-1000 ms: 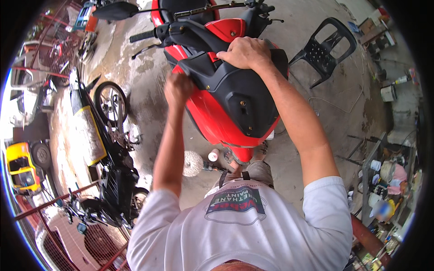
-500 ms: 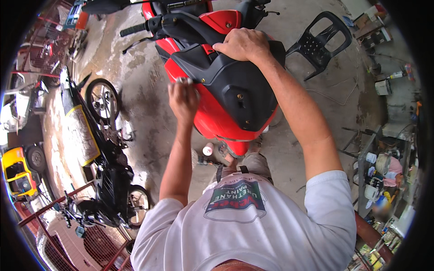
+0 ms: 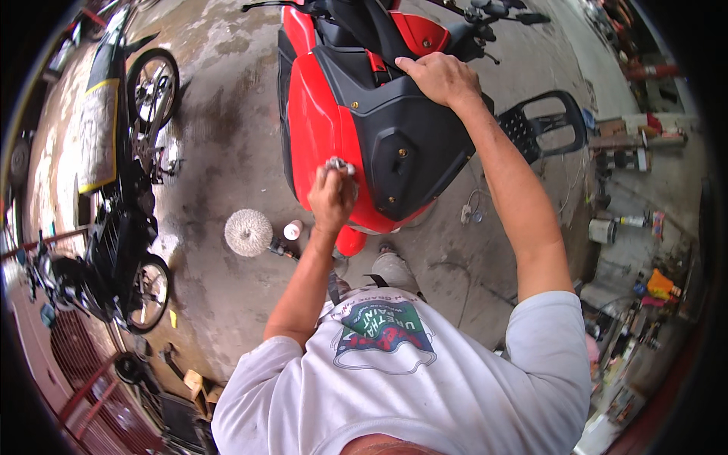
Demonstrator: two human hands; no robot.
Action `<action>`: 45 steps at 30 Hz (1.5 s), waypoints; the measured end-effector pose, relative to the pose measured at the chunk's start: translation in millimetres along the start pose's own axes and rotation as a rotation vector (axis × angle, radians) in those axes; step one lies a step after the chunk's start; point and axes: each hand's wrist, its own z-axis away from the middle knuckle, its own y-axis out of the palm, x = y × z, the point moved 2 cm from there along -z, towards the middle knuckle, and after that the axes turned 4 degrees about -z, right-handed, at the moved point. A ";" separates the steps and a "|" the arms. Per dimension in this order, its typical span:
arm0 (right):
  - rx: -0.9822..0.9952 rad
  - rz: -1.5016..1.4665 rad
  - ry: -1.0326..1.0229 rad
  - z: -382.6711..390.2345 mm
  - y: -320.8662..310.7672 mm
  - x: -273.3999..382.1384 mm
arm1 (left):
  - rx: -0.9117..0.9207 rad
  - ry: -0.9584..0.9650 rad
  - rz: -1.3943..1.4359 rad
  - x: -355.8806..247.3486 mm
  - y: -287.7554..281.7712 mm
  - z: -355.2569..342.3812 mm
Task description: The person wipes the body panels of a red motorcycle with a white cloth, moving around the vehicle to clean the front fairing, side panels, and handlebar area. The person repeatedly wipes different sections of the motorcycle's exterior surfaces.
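A red and black scooter [image 3: 413, 144] stands in front of me, its red side panel [image 3: 312, 114] on the left and its black cover fitted with small brass-coloured bolts. My left hand [image 3: 331, 205] is closed around a crumpled whitish cloth [image 3: 340, 165], which is against the lower part of the red panel. Only a bunched end of the cloth shows above the fingers. On the upper right edge of the black cover rests my right hand [image 3: 444, 78], thumb stretched out and nothing held. Its other fingers are partly hidden behind the hand.
A round white fluffy polishing pad [image 3: 249, 233] on a tool and a white bottle [image 3: 293, 230] are on the floor, left of my legs. A black motorbike [image 3: 125, 220] stands further left. Behind the scooter's right side is a black plastic chair [image 3: 546, 125]. Clutter lines the right wall.
My left hand has slid down the red panel with the cloth. My right hand stays on the black cover. The view has shifted, bringing the polishing pad out fully.
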 end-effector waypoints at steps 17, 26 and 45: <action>-0.025 -0.047 -0.299 -21.1 4.6 6.4 | -0.178 0.023 -0.252 -37.9 15.9 -67.0; 0.076 -0.053 -0.224 4.0 -15.0 4.8 | -0.213 -0.177 -0.176 -41.0 50.1 101.7; 0.092 -0.038 -0.377 8.6 -15.4 26.6 | -0.271 -0.035 -0.415 -14.3 11.9 -54.2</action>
